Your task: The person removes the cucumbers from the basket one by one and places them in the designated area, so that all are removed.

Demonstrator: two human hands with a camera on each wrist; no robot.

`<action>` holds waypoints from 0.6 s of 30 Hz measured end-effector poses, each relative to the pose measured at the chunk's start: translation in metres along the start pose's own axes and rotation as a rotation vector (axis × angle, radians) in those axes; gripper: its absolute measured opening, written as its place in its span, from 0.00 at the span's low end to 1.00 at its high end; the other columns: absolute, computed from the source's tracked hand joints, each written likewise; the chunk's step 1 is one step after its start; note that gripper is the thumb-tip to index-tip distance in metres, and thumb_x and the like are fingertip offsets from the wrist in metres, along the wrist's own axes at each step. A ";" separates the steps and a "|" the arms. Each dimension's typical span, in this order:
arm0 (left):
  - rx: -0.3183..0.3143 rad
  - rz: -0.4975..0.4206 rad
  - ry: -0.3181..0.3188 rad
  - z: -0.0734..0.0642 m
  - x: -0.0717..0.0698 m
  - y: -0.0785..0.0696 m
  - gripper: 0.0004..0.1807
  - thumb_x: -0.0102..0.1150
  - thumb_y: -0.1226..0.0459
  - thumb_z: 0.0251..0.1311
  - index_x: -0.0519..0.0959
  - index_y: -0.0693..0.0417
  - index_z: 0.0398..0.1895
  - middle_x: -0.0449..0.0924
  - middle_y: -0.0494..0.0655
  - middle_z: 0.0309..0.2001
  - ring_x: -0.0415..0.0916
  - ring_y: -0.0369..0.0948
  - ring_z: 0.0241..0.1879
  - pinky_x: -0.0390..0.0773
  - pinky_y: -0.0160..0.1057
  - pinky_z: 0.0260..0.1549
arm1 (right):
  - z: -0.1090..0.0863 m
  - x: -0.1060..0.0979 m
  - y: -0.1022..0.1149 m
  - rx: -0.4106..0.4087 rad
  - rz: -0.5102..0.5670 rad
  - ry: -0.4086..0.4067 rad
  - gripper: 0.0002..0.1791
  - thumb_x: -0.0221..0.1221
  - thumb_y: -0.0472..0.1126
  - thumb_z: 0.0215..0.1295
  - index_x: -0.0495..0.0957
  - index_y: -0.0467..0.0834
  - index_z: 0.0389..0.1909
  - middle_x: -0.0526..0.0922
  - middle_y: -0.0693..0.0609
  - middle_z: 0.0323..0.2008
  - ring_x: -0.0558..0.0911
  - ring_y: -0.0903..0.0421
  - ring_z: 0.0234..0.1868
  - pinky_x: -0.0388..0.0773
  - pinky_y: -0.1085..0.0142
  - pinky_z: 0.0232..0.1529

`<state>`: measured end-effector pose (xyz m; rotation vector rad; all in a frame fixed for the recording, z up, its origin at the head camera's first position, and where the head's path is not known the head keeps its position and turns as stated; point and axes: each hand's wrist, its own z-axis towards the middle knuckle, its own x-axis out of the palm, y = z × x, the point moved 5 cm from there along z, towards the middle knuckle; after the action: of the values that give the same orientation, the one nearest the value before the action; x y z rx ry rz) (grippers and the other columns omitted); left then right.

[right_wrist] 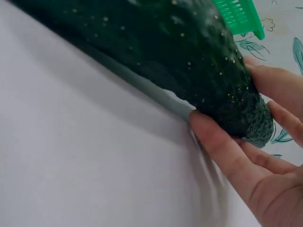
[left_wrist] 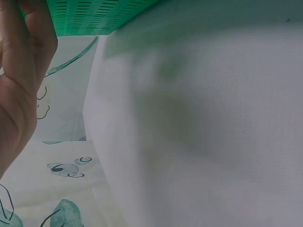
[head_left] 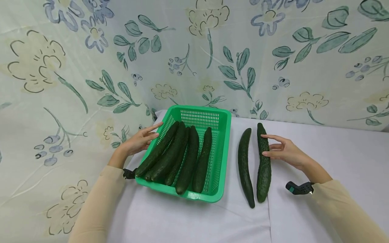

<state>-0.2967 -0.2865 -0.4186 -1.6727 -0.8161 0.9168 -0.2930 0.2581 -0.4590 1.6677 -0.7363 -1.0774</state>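
On the white cloth, my right hand point(head_left: 287, 153) pinches a bumpy dark green cucumber point(head_left: 263, 175) near its far end. In the right wrist view, the thumb lies along one side of this cucumber point(right_wrist: 189, 61) and the fingers along the other. A smoother, slightly curved cucumber point(head_left: 244, 165) lies just left of it. My left hand point(head_left: 138, 141) is at the left side of a green plastic basket point(head_left: 227, 152), its fairly straight fingers against the rim. Several cucumbers point(head_left: 191, 155) lie lengthwise inside, bunched toward the left. The left wrist view shows the hand point(left_wrist: 23, 61) beside the slotted basket wall point(left_wrist: 90, 16).
A white cloth point(head_left: 343, 148) covers the table. Behind it and along the left hangs a pale curtain point(head_left: 182, 57) with flowers and leaves. A dark band with a small device point(head_left: 299, 188) sits on the right wrist.
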 end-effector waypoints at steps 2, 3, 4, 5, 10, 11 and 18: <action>-0.001 -0.002 -0.002 0.000 0.001 0.000 0.31 0.46 0.57 0.78 0.52 0.31 0.80 0.54 0.55 0.69 0.49 0.38 0.17 0.57 0.37 0.19 | 0.000 0.000 0.000 -0.002 -0.025 -0.012 0.42 0.69 0.40 0.63 0.60 0.43 0.76 0.73 0.30 0.56 0.83 0.56 0.45 0.82 0.60 0.44; -0.003 -0.001 -0.005 0.000 0.001 0.000 0.31 0.46 0.57 0.78 0.52 0.31 0.80 0.55 0.55 0.68 0.49 0.38 0.17 0.57 0.36 0.19 | 0.000 0.000 0.000 0.002 -0.034 -0.021 0.42 0.69 0.40 0.63 0.60 0.43 0.75 0.74 0.30 0.55 0.84 0.55 0.44 0.82 0.60 0.43; -0.004 -0.001 -0.008 0.000 0.001 0.001 0.31 0.46 0.57 0.78 0.52 0.31 0.80 0.55 0.53 0.68 0.49 0.37 0.16 0.58 0.36 0.19 | -0.001 0.001 0.001 0.002 -0.045 -0.027 0.42 0.70 0.41 0.63 0.60 0.42 0.75 0.74 0.30 0.55 0.84 0.55 0.44 0.82 0.60 0.43; -0.004 0.001 -0.012 0.000 0.000 0.002 0.31 0.46 0.57 0.78 0.53 0.30 0.80 0.56 0.52 0.67 0.50 0.37 0.16 0.58 0.36 0.19 | -0.001 0.001 0.002 0.001 -0.052 -0.031 0.42 0.70 0.41 0.63 0.61 0.42 0.75 0.74 0.30 0.55 0.84 0.55 0.43 0.82 0.59 0.42; 0.004 0.010 -0.013 0.001 0.000 0.003 0.31 0.46 0.57 0.78 0.53 0.30 0.80 0.59 0.51 0.64 0.50 0.37 0.16 0.59 0.36 0.18 | -0.004 0.002 0.003 0.013 -0.062 -0.056 0.42 0.70 0.41 0.62 0.61 0.39 0.74 0.72 0.28 0.57 0.82 0.56 0.44 0.83 0.60 0.42; 0.005 0.010 -0.011 0.001 0.000 0.003 0.31 0.46 0.57 0.78 0.53 0.30 0.80 0.59 0.53 0.64 0.50 0.37 0.16 0.59 0.35 0.18 | -0.004 0.002 0.003 0.015 -0.066 -0.059 0.42 0.70 0.41 0.62 0.61 0.39 0.74 0.72 0.27 0.57 0.82 0.56 0.44 0.83 0.60 0.41; 0.009 0.005 0.007 0.001 0.000 0.003 0.31 0.46 0.57 0.78 0.52 0.31 0.80 0.52 0.53 0.72 0.50 0.37 0.15 0.59 0.35 0.17 | -0.005 0.003 0.007 0.031 -0.121 -0.077 0.43 0.72 0.44 0.60 0.64 0.38 0.73 0.71 0.27 0.58 0.85 0.53 0.36 0.82 0.62 0.39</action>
<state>-0.2978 -0.2867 -0.4218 -1.6703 -0.8018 0.9163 -0.2872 0.2556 -0.4528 1.7227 -0.7114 -1.2259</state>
